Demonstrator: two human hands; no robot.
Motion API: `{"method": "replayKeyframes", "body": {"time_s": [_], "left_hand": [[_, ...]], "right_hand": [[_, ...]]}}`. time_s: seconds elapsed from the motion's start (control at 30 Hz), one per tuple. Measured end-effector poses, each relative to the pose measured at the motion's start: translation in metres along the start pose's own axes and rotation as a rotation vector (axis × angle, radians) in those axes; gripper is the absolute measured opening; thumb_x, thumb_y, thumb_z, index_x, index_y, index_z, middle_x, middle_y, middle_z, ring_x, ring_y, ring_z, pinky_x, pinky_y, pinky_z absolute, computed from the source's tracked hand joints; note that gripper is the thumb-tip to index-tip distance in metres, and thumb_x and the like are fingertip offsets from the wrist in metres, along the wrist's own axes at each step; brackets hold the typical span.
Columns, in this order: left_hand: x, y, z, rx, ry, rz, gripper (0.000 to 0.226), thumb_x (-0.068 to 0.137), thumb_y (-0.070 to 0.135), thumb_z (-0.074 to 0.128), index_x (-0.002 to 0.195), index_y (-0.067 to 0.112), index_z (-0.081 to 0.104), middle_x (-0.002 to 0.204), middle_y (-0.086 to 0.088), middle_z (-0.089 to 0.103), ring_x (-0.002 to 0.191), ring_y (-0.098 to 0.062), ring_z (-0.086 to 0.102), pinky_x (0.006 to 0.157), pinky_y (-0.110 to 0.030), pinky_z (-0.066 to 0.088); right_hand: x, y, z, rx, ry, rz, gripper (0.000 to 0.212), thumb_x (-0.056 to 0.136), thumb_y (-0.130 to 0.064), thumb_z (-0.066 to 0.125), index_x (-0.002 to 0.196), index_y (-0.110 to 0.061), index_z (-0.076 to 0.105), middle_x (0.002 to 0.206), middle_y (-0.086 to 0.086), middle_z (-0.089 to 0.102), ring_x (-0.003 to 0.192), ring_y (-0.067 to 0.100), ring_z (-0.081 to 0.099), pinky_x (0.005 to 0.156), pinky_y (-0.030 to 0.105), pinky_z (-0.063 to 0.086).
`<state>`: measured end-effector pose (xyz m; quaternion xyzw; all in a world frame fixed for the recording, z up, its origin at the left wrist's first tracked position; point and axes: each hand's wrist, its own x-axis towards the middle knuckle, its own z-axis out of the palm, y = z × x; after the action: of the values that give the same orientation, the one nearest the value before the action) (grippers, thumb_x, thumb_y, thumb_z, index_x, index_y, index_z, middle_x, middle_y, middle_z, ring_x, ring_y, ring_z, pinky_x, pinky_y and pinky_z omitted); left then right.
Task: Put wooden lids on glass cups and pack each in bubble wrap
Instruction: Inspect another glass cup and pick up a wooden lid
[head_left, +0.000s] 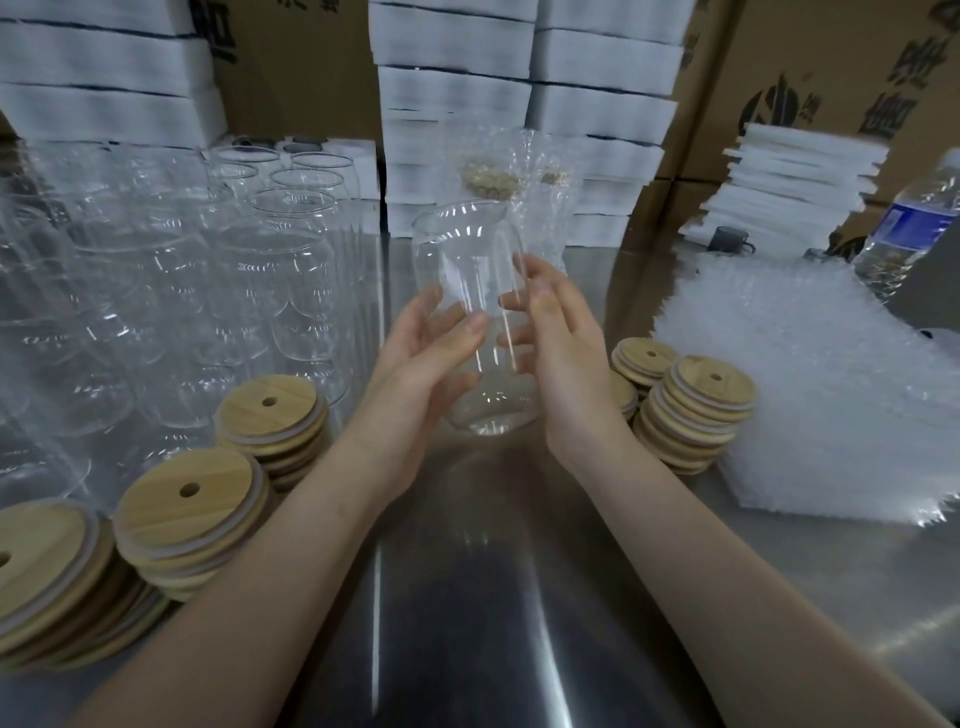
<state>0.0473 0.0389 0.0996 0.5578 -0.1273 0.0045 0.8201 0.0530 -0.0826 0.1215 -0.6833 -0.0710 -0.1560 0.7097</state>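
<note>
While L hand (423, 358) grips glass cup (467, 270), R hand (563, 358) grips too; wooden lids (270, 410) nearby

Head view: one wide-angle lens.
Station: worn on the person's head, above the near edge of the desk (519, 597).
Facing: forward and down, across the desk toward its far edge, where cardboard boxes (810, 67) stand.
Range: close. Both forearms enter from the bottom of the frame. The left grip (415, 364) and right grip (566, 358) meet at centre on the glass cup (462, 270).
Distortion: straight lines bow toward the sides of the frame.
</note>
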Motion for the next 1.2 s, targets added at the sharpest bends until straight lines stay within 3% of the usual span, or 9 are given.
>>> {"method": "replayKeyframes", "body": {"time_s": [0.03, 0.17, 0.3, 0.4, 0.57, 0.7, 0.9, 1.0, 1.2], "left_hand": [[0.0, -0.001, 0.001, 0.029, 0.028, 0.005, 0.069, 0.077, 0.032, 0.069, 0.139, 0.021, 0.043, 0.135, 0.003, 0.06, 0.119, -0.013, 0.062, 0.101, -0.036, 0.051], [-0.002, -0.001, 0.003, 0.175, 0.109, 0.112, 0.083, 0.066, 0.028, 0.076, 0.138, 0.029, 0.035, 0.136, 0.0, 0.054, 0.118, -0.01, 0.061, 0.086, -0.022, 0.054], [-0.003, -0.001, 0.001, 0.38, 0.115, 0.214, 0.098, 0.062, 0.02, 0.09, 0.141, 0.032, 0.033, 0.139, 0.01, 0.05, 0.129, -0.004, 0.051, 0.11, -0.033, 0.043], [-0.003, -0.004, -0.002, 0.535, 0.11, 0.288, 0.1, 0.066, 0.015, 0.09, 0.148, 0.021, 0.033, 0.143, 0.013, 0.046, 0.132, 0.009, 0.04, 0.109, -0.011, 0.032], [0.003, -0.009, -0.004, 0.593, 0.168, 0.358, 0.101, 0.058, 0.023, 0.092, 0.142, 0.027, 0.037, 0.142, 0.011, 0.048, 0.133, 0.0, 0.043, 0.112, -0.029, 0.036], [0.004, -0.013, -0.004, 0.542, 0.18, 0.416, 0.094, 0.056, 0.021, 0.088, 0.132, 0.043, 0.037, 0.144, 0.008, 0.047, 0.136, -0.006, 0.043, 0.114, -0.041, 0.037], [0.008, -0.016, -0.007, 0.546, 0.199, 0.425, 0.097, 0.052, 0.02, 0.088, 0.136, 0.028, 0.039, 0.136, 0.015, 0.049, 0.128, 0.003, 0.047, 0.104, -0.017, 0.038], [0.007, -0.014, -0.007, 0.549, 0.207, 0.432, 0.094, 0.051, 0.018, 0.088, 0.132, 0.029, 0.041, 0.128, 0.022, 0.051, 0.122, 0.011, 0.048, 0.095, -0.005, 0.036], [0.004, -0.009, -0.005, 0.576, 0.218, 0.396, 0.09, 0.052, 0.022, 0.088, 0.127, 0.041, 0.042, 0.132, 0.019, 0.052, 0.123, 0.008, 0.049, 0.098, -0.01, 0.037]], "right_hand": [[-0.001, -0.001, 0.001, -0.018, -0.023, -0.027, 0.025, 0.105, -0.024, 0.041, 0.119, -0.035, 0.058, 0.12, 0.005, 0.063, 0.102, 0.015, 0.061, 0.082, 0.027, 0.051], [-0.002, -0.006, 0.002, -0.005, -0.09, -0.009, 0.025, 0.105, -0.023, 0.04, 0.112, -0.039, 0.058, 0.117, -0.005, 0.062, 0.109, 0.007, 0.06, 0.097, 0.028, 0.048], [0.001, -0.015, -0.002, 0.051, -0.121, -0.019, 0.043, 0.1, -0.046, 0.035, 0.131, -0.026, 0.056, 0.126, -0.005, 0.063, 0.117, 0.008, 0.059, 0.102, 0.033, 0.043], [0.002, -0.017, -0.007, 0.156, -0.151, -0.055, 0.052, 0.089, -0.053, 0.034, 0.128, -0.028, 0.056, 0.121, -0.008, 0.066, 0.117, 0.009, 0.06, 0.102, 0.034, 0.043], [-0.001, -0.017, -0.01, 0.311, -0.19, -0.136, 0.048, 0.099, -0.034, 0.031, 0.125, -0.008, 0.061, 0.121, 0.005, 0.067, 0.123, 0.019, 0.059, 0.11, 0.042, 0.041], [-0.003, -0.016, -0.007, 0.38, -0.202, -0.176, 0.039, 0.094, -0.021, 0.039, 0.118, -0.004, 0.064, 0.117, 0.01, 0.069, 0.119, 0.02, 0.062, 0.106, 0.034, 0.046], [-0.004, -0.016, -0.007, 0.338, -0.223, -0.217, 0.031, 0.091, -0.012, 0.045, 0.112, -0.008, 0.067, 0.118, 0.009, 0.07, 0.121, 0.023, 0.061, 0.109, 0.038, 0.044], [-0.004, -0.016, -0.007, 0.302, -0.208, -0.217, 0.03, 0.09, -0.01, 0.05, 0.115, -0.01, 0.066, 0.122, 0.013, 0.068, 0.123, 0.025, 0.059, 0.111, 0.043, 0.042], [-0.003, -0.017, -0.008, 0.346, -0.205, -0.134, 0.023, 0.094, -0.007, 0.053, 0.113, -0.007, 0.067, 0.115, 0.013, 0.069, 0.12, 0.025, 0.061, 0.111, 0.04, 0.042]]}}
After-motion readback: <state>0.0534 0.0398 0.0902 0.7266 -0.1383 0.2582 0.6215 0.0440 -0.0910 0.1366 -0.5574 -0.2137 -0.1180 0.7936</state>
